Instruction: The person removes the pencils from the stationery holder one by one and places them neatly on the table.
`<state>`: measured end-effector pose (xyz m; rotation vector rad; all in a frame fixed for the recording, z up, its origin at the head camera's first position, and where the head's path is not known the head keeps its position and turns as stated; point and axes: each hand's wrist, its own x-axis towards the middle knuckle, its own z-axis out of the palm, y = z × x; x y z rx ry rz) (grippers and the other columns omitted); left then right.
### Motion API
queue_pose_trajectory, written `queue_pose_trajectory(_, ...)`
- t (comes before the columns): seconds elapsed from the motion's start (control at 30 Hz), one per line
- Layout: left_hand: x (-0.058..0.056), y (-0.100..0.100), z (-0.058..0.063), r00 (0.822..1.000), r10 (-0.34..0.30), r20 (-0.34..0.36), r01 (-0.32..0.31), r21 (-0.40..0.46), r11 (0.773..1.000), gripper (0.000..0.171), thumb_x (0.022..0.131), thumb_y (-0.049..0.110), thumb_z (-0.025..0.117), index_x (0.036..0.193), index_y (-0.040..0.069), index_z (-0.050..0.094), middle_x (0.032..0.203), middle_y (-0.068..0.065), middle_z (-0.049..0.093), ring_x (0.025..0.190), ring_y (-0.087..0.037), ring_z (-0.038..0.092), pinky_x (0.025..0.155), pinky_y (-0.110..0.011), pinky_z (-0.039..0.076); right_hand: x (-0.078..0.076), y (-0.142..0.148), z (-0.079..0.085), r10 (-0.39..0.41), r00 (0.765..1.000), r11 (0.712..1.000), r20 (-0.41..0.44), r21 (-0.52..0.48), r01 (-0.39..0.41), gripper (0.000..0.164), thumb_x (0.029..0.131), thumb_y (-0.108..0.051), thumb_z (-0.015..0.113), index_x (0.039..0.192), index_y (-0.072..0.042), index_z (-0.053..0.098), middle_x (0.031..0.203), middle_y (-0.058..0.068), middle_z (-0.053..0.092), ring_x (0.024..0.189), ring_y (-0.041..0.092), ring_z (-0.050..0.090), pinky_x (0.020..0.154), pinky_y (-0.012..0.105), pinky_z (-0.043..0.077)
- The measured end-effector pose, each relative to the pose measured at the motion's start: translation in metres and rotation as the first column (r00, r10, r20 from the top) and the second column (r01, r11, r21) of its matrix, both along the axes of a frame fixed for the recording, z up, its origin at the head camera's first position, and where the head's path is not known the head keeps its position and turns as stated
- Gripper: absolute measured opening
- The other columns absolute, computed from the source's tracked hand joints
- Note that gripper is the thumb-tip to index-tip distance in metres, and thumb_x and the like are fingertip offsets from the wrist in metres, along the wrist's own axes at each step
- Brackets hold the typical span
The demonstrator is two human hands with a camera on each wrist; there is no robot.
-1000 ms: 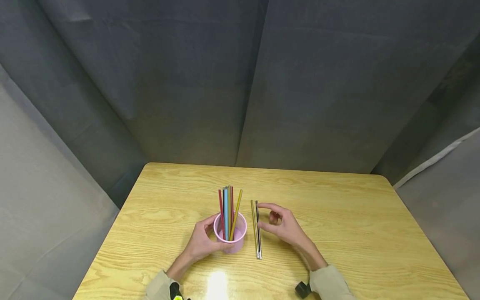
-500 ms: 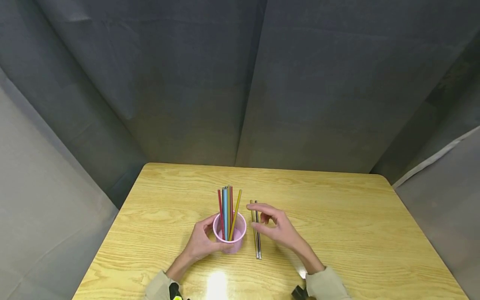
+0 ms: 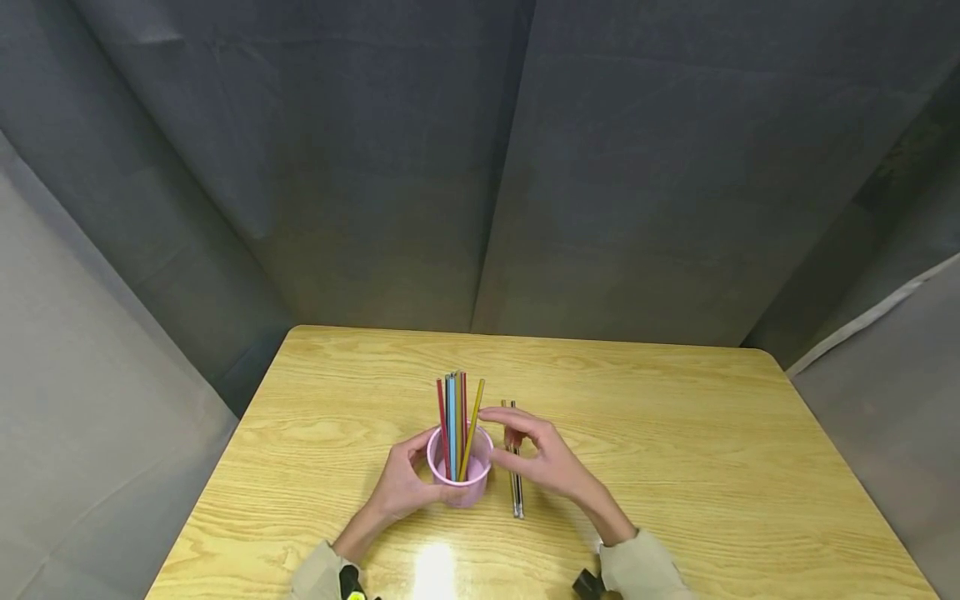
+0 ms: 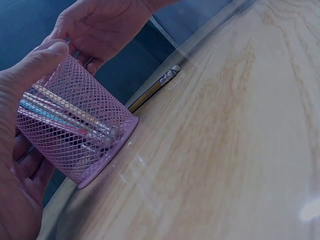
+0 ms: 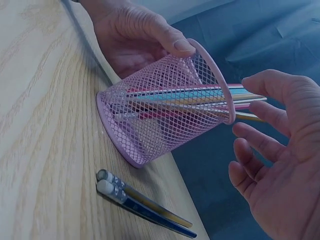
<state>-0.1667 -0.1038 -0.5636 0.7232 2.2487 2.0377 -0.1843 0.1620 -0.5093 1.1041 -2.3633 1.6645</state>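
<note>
A pink mesh pencil cup (image 3: 477, 490) stands upright on the table, and my left hand (image 3: 401, 485) grips it from the left, thumb near the front rim. Several pencils (image 5: 195, 93) stand in it, red, blue and dark ones among them. One yellow pencil (image 3: 475, 415) leans toward the right. My right hand (image 3: 551, 460) is at the cup's right side, fingers and thumb bent and spread apart. Its index fingertip overlaps the yellow pencil in the head view, and nothing is held in the hand. In the right wrist view those fingers (image 5: 262, 120) hover beside the rim.
Two pencils with white erasers, one dark (image 5: 150, 214) and one yellow (image 5: 162, 210), lie side by side right of the cup, partly under my right hand in the head view. The wooden table (image 3: 712, 467) has grey curtains (image 3: 600, 208) behind and at its sides.
My right hand has moved left, from beside the two lying pencils across them to the cup's rim. My left hand, the cup and the lying pencils have stayed put.
</note>
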Motion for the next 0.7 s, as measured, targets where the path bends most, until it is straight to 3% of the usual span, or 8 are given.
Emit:
queue_pose_trajectory(0.33, 0.0, 0.0, 0.0, 1.0, 0.005, 0.013, -0.005, -0.003, 1.0, 0.088, 0.068, 0.01, 0.097, 0.147, 0.009, 0.058, 0.137, -0.008, 0.069, 0.124, -0.025, 0.065, 0.11, -0.035, 0.049, -0.001, -0.005, -0.001, 0.001, 0.998, 0.999, 0.068, 0.032, -0.003, 0.047, 0.095, -0.01, 0.075, 0.141, -0.012, 0.065, 0.144, 0.009, 0.063, 0.083, 0.036, 0.059, 0.071, 0.039, 0.055)
queue_pose_trajectory(0.53, 0.0, 0.0, 0.001, 1.0, 0.005, 0.009, -0.005, -0.008, 1.0, 0.089, 0.068, 0.011, 0.097, 0.147, 0.009, 0.058, 0.137, -0.008, 0.069, 0.123, -0.026, 0.065, 0.109, -0.035, 0.05, 0.0, -0.009, 0.005, 0.004, 0.998, 0.999, 0.066, 0.04, -0.007, 0.045, 0.094, -0.003, 0.073, 0.139, -0.004, 0.065, 0.139, 0.016, 0.065, 0.081, 0.04, 0.058, 0.067, 0.028, 0.052)
queue_pose_trajectory(0.7, 0.0, 0.0, 0.0, 1.0, 0.003, 0.004, -0.003, -0.007, 1.0, 0.089, 0.067, 0.009, 0.097, 0.148, 0.009, 0.058, 0.137, -0.008, 0.069, 0.123, -0.026, 0.065, 0.109, -0.035, 0.05, 0.009, -0.013, 0.027, 0.009, 0.998, 0.999, 0.066, 0.049, -0.012, 0.042, 0.094, 0.001, 0.072, 0.135, 0.003, 0.065, 0.133, 0.023, 0.066, 0.079, 0.027, 0.057, 0.065, 0.023, 0.049)
